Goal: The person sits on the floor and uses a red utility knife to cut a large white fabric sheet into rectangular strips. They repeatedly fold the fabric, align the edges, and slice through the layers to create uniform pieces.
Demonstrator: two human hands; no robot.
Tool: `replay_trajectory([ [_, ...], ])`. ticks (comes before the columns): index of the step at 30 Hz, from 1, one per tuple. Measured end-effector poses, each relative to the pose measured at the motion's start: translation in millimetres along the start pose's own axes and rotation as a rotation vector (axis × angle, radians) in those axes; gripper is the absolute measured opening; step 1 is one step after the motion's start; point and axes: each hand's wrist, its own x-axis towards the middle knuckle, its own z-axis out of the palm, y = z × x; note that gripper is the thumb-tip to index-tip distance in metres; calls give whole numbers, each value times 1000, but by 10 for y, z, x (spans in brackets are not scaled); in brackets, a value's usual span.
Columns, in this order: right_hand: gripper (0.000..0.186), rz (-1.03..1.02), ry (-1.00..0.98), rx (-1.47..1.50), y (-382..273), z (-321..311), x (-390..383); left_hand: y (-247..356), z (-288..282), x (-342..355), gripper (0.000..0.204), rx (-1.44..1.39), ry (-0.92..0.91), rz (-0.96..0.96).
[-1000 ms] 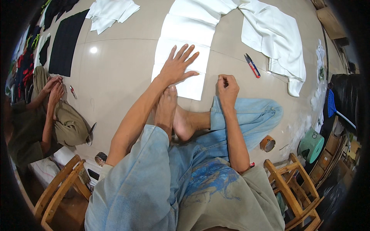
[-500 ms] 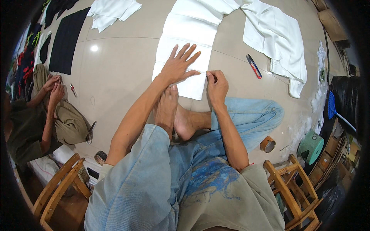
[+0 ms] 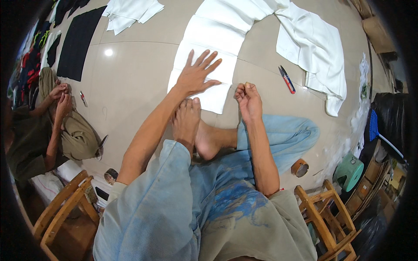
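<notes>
A long white cloth strip (image 3: 212,101), crossed by several seam-like lines, curves over the floor in front of me. My left hand (image 3: 197,75) lies flat on its near part, fingers spread. My toes rest against the strip's near edge. Off the strip's right edge, my right hand (image 3: 249,102) is raised with thumb and fingers pinched together, palm partly turned up. Whatever is in that pinch is too fine to make out. A pair of thread snips (image 3: 287,79) with red and blue handles lies to the right.
A rumpled white cloth (image 3: 313,52) spreads at the right, joining the strip's far end. White pieces (image 3: 130,15) and a black cloth (image 3: 80,43) lie far left. Another person (image 3: 32,135) sits at the left near small snips (image 3: 83,98). Wooden stools (image 3: 326,217) flank me; a tape roll (image 3: 299,168) lies right.
My right hand has moved away from the strip's edge, slightly right and toward me, and turned its palm upward, still pinched. My left hand stays flat on the cloth.
</notes>
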Motion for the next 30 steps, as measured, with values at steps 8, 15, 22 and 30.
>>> replay_trajectory([
  [8, 4, -208, 153, -199, -1700, -1005, -728, -306, -56, -186, 86, -48, 33, -29],
  [15, 39, -354, 115, -819, -850, -358, -310, -238, -86, -205, 87, -2, -69, -103],
  [22, 35, -172, -305, -1815, -297, 402, -75, -251, -14, -314, 81, 2, 18, -289],
  [30, 31, -133, -90, -821, -185, 240, -66, -301, -46, -307, 79, -13, 30, -282],
])
